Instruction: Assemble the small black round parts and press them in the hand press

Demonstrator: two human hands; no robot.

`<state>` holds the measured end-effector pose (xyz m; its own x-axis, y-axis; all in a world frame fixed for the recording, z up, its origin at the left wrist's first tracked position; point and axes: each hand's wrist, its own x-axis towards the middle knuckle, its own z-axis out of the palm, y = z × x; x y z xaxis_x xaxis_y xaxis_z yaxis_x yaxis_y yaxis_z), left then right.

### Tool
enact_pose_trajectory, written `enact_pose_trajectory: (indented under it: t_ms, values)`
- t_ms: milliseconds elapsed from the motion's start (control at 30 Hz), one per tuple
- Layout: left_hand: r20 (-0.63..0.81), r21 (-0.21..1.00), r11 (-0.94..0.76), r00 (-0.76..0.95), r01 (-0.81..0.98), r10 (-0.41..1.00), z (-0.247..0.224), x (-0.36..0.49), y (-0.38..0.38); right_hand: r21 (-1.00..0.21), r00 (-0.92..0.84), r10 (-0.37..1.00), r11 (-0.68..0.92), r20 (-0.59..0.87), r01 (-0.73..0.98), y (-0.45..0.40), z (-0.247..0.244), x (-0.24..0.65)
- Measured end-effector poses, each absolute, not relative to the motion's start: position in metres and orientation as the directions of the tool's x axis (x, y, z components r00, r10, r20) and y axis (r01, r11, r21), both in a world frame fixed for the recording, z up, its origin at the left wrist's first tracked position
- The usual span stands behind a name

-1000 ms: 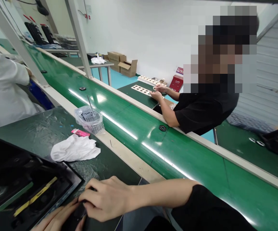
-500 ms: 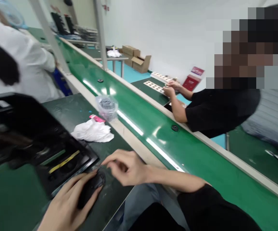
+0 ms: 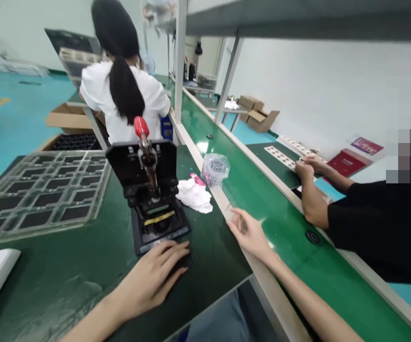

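Left hand (image 3: 159, 270), fingers arched loosely round a black rounded part (image 3: 187, 260) on the green tabletop (image 3: 223, 266), likely steadying it before the black hinged fixture (image 3: 148, 192). Right hand (image 3: 251, 235) half-curled over the pale rail (image 3: 223, 202); cannot tell its grip.

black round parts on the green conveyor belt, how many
2: a nearer part by the co-worker's elbow, a farther part past the clear plastic container; more may be hidden.

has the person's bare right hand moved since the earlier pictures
Yes: judged against the long cream rail beside the green conveyor belt, the bare right hand has moved rightward, from beside the left hand out over that rail.
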<state>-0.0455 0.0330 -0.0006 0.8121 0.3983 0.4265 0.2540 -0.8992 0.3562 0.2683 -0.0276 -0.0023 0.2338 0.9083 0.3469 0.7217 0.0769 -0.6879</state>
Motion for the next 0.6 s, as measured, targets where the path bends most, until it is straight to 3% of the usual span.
enact_pose_trajectory:
  t_ms: [367, 500, 600]
  values:
    - [0.337, 0.496, -0.847, 0.856, 0.192, 0.392, 0.008, -0.044, 0.036, -0.669, 0.283, 0.863, 0.082, 0.418, 0.738, -0.002, -0.001, 0.268]
    - [0.328, 0.511, -0.833, 0.848, 0.212, 0.417, 0.007, -0.043, 0.033, -0.752, 0.424, 0.776, 0.095, 0.467, 0.653, -0.019, 0.011, 0.257]
    - [0.32, 0.504, -0.835, 0.85, 0.222, 0.419, 0.006, -0.042, 0.03, -0.864, 0.427, 0.823, 0.143, 0.375, 0.482, -0.024, 0.023, 0.237]
